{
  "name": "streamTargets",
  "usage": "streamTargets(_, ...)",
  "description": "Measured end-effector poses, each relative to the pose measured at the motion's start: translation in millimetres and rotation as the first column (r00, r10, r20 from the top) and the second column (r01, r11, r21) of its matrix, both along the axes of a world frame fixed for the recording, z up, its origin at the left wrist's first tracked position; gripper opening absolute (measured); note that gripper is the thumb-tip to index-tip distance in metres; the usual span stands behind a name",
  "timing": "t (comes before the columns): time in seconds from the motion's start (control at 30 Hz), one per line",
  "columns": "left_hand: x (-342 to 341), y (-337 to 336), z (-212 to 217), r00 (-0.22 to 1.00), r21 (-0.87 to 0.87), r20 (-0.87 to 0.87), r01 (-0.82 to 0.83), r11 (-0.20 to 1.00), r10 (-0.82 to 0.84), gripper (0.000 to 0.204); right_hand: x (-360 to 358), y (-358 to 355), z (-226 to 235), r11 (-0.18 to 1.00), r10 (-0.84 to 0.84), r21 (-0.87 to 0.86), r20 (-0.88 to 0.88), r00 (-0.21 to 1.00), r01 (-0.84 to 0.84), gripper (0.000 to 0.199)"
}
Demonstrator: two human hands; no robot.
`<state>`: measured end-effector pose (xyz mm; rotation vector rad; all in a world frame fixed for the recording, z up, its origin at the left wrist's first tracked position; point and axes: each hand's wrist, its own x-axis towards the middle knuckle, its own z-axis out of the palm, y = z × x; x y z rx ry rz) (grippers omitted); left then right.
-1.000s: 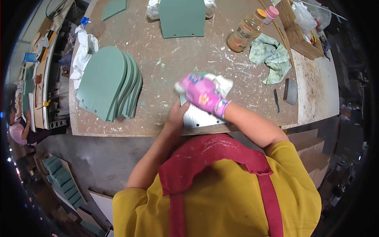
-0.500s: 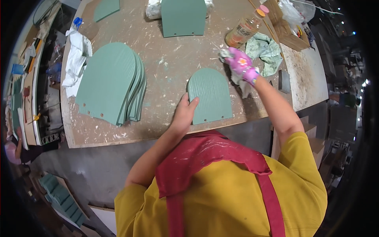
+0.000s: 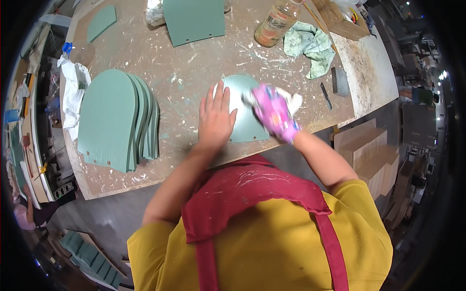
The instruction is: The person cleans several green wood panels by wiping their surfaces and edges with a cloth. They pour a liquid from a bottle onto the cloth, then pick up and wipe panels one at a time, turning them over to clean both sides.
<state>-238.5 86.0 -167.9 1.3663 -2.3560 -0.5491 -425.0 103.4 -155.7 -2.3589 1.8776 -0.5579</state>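
Observation:
A green arched panel (image 3: pixel 244 122) lies flat near the table's front edge, its straight side with small holes toward me. My bare left hand (image 3: pixel 216 119) rests flat on its left part, fingers stretched out and pointing away. My right hand (image 3: pixel 273 110), in a pink flowered glove, is closed on a whitish rag (image 3: pixel 293 103) over the panel's right part; motion smears its fingers. To the left, a fanned stack of similar arched panels (image 3: pixel 108 116) lies on the table.
Another green panel (image 3: pixel 194 22) leans at the back beside a foil-like bundle (image 3: pixel 155 13). A bottle (image 3: pixel 276 24), a stained cloth (image 3: pixel 309 46), a dark block (image 3: pixel 340 81) and a thin black tool (image 3: pixel 326 96) sit at right. White cloth (image 3: pixel 74 92) lies at left; a person (image 3: pixel 26 213) is beyond.
My left hand has gone from gripping the panel's left edge to lying flat on top. My right hand brought the rag from beside the bottle onto the panel. The view has shifted.

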Motion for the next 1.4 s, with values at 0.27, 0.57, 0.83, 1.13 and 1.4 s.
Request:
streamTargets(0.27,2.8,2.4,-2.3,0.993,-0.003,-0.062,-0.096,0.995,0.096,0.051,13.9,-10.2,13.4,0.966,0.139,0.215,0.034,0.99,-0.143,0.022)
streamTargets(0.57,4.0,2.3,-7.5,0.991,-0.068,-0.111,-0.087,0.994,0.079,0.051,35.3,-51.6,20.3,0.978,0.093,0.184,0.048,0.995,-0.1,0.017)
streamTargets(0.83,0.4,7.4,-4.5,0.993,-0.103,-0.064,-0.102,0.989,0.096,0.05,35.8,-99.5,29.8,0.93,-0.051,0.368,0.102,0.994,0.01,0.021)
streamTargets(1.13,-78.2,58.1,-40.6,0.938,-0.018,-0.271,0.22,0.975,-0.217,0.051,71.1,-51.0,72.9,0.689,0.667,0.514,-0.174,0.724,-0.511,0.032)
streamTargets(1.4,-66.8,50.9,-6.3,0.952,-0.079,-0.001,0.306,0.949,-0.307,0.058,74.5,-77.1,29.4,0.665,0.72,0.271,0.017,0.694,-0.696,0.019)
